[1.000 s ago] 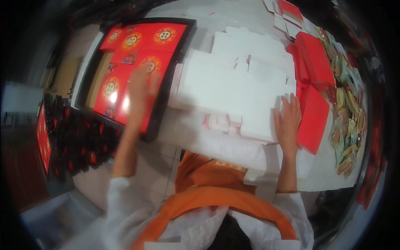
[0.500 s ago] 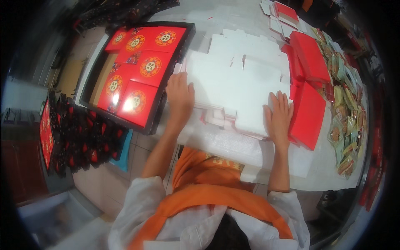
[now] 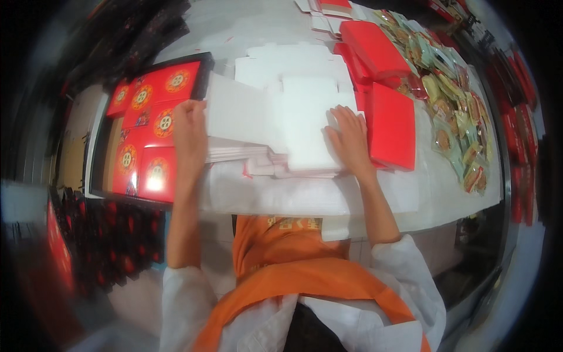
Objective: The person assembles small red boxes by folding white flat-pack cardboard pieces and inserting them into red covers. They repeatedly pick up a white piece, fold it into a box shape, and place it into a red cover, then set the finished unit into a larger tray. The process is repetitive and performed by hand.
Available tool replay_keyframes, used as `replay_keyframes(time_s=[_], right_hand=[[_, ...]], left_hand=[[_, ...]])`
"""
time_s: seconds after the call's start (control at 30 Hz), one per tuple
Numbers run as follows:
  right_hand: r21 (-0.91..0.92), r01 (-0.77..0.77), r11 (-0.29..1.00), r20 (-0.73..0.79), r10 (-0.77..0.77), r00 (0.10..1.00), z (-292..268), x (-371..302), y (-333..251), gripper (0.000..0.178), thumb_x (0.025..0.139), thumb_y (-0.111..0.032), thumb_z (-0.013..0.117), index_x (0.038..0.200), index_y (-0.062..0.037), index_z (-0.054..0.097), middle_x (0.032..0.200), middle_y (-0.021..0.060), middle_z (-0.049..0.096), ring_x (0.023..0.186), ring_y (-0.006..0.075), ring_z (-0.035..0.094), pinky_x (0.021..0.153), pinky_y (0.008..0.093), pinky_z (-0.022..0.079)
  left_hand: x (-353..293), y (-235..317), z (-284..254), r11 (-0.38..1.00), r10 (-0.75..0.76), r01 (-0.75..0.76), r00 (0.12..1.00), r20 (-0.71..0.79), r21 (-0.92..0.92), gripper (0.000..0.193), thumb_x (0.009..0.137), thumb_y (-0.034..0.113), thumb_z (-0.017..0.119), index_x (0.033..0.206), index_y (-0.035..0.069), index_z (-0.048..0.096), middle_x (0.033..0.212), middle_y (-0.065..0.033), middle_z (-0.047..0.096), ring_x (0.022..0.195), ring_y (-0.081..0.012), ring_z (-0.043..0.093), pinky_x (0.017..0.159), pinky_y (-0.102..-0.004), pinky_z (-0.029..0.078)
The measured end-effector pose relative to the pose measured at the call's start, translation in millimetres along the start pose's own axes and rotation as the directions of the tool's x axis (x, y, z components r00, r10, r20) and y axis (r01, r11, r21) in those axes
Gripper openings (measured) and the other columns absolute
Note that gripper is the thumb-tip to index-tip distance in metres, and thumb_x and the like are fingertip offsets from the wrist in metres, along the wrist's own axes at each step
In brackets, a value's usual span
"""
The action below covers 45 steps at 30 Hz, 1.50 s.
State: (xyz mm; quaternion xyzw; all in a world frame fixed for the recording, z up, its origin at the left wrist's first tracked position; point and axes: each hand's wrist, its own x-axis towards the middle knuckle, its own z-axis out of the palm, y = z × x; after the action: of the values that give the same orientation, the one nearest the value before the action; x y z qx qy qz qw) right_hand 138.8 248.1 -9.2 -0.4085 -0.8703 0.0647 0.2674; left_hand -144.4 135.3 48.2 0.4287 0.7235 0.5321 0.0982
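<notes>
A flat white carton blank (image 3: pixel 311 117) lies on top of a stack of similar die-cut blanks (image 3: pixel 234 154) at the middle of the table. Its left flap (image 3: pixel 239 111) is raised and tilted. My left hand (image 3: pixel 190 126) is closed on the left edge of that flap, with the fingertips partly hidden. My right hand (image 3: pixel 350 138) rests on the blank's right side, fingers stretched out. Left of the stack, next to my left hand, stands a black-rimmed tray (image 3: pixel 205 67) with several red boxes (image 3: pixel 158 173) bearing round gold patterns.
Plain red cartons (image 3: pixel 393 126) lie to the right of the stack, one leaning on another. Beyond them are many clear-wrapped food packets (image 3: pixel 454 111). Dark patterned trays (image 3: pixel 132 234) are piled below the table at the left. White paper (image 3: pixel 281 196) covers the table's front edge.
My view has turned, so the tray and stack appear farther left. The top blank's left flap has come up with my left hand. My right hand stays on its right side.
</notes>
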Motion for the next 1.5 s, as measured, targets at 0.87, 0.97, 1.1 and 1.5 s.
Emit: replay_keyframes(time_s=[0.87,0.97,1.1,1.5], right_hand=[[0.778,-0.516,0.360,0.371,0.400,0.838,-68.2,-17.2,-18.2,0.038,0.084,-0.005,0.052,0.120,-0.0018,0.043,0.094,0.0047,0.058,0.075,0.0075,0.055,0.067,0.0208,0.045],[0.745,-0.530,0.406,0.428,0.319,0.846,-68.5,-23.6,-31.1,0.037,0.084,-0.007,0.052,0.119,-0.0023,0.044,0.091,0.0034,0.057,0.072,0.0064,0.053,0.064,0.0201,0.043],[0.657,-0.514,0.552,0.513,0.172,0.841,-66.5,-41.4,-34.5,0.036,0.084,-0.010,0.052,0.119,-0.0022,0.044,0.086,0.0018,0.055,0.068,0.0048,0.050,0.063,0.0192,0.042],[0.597,-0.776,0.203,0.793,0.001,0.609,-54.4,-64.5,-70.0,0.040,0.092,-0.023,0.038,0.125,-0.0005,0.041,0.115,0.0107,0.052,0.104,0.0154,0.049,0.088,0.0262,0.038]], left_hand=[[-110.5,5.3,-98.3,0.346,0.087,0.534,0.800,0.593,-0.771,0.086,0.077,0.039,0.060,0.138,0.003,0.010,0.143,-0.0130,0.015,0.132,-0.0267,0.017,0.105,-0.0411,0.020],[-105.8,22.0,-69.0,0.803,0.140,0.244,0.809,0.571,-0.543,0.086,0.071,0.014,0.069,0.138,0.005,0.016,0.142,-0.0125,0.020,0.132,-0.0229,0.019,0.106,-0.0377,0.018],[-94.6,44.9,-24.7,0.932,0.354,-0.203,0.693,0.628,-0.301,0.069,0.073,0.019,0.069,0.130,0.004,0.033,0.132,-0.0147,0.038,0.122,-0.0263,0.036,0.099,-0.0350,0.031],[-129.9,25.2,5.9,0.929,-0.234,0.366,0.700,0.675,-0.058,0.027,0.077,0.016,0.063,0.094,-0.003,0.054,0.080,-0.0071,0.057,0.072,-0.0113,0.052,0.066,-0.0251,0.044]])
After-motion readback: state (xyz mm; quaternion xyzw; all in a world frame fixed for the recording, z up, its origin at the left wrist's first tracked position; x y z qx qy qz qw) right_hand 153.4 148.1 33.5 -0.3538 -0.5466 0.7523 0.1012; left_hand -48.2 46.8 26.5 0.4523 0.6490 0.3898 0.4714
